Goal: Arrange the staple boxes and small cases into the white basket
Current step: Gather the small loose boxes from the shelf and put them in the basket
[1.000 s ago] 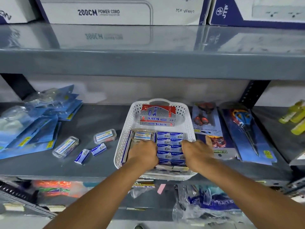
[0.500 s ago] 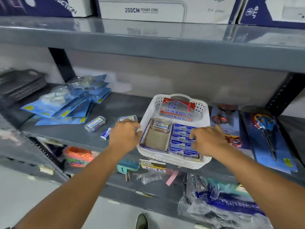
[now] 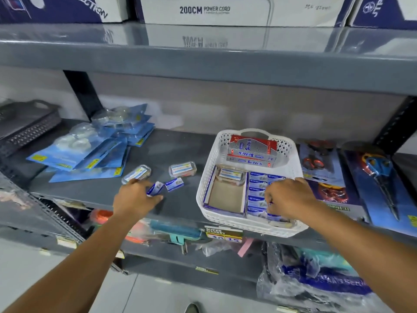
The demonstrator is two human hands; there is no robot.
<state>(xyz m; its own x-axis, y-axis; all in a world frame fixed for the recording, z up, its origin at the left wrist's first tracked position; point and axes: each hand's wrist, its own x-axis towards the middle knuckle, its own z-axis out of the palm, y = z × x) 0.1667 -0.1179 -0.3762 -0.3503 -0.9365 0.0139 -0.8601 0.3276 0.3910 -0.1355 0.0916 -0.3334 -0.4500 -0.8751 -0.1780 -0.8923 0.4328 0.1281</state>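
On the grey metal shelf [image 3: 180, 204], going from the left, a clear plastic small case with a blue-and-white label [image 3: 136, 174] lies flat, its long axis running from near-left to far-right. The left hand [image 3: 135, 197] is just in front of it, palm down. Its fingers [image 3: 144, 184] are curled, with the thumb closing on a small blue-and-white staple box [image 3: 155, 188], which sits tilted with one end raised toward the far right. I cannot tell whether that box is off the shelf.

Just to its right a second small blue-and-white staple box [image 3: 174, 183] lies flat, its long axis roughly left to right. Behind it rests a second clear plastic case [image 3: 182, 168], long axis also left to right.

Further right, the white perforated plastic basket [image 3: 291, 168] sits at the shelf's front edge. Two red-and-silver long boxes [image 3: 252, 149] lie stacked across its far end. In front of them, an open cardboard tray [image 3: 225, 195] holds a third clear case [image 3: 230, 175] at its far end. Beside the tray is a column of blue staple boxes [image 3: 258, 190], each lying crosswise.

The right hand [image 3: 291, 198] hovers over the near end of that column, fingers [image 3: 270, 199] bent downward onto the boxes. Whether they grip one cannot be told.
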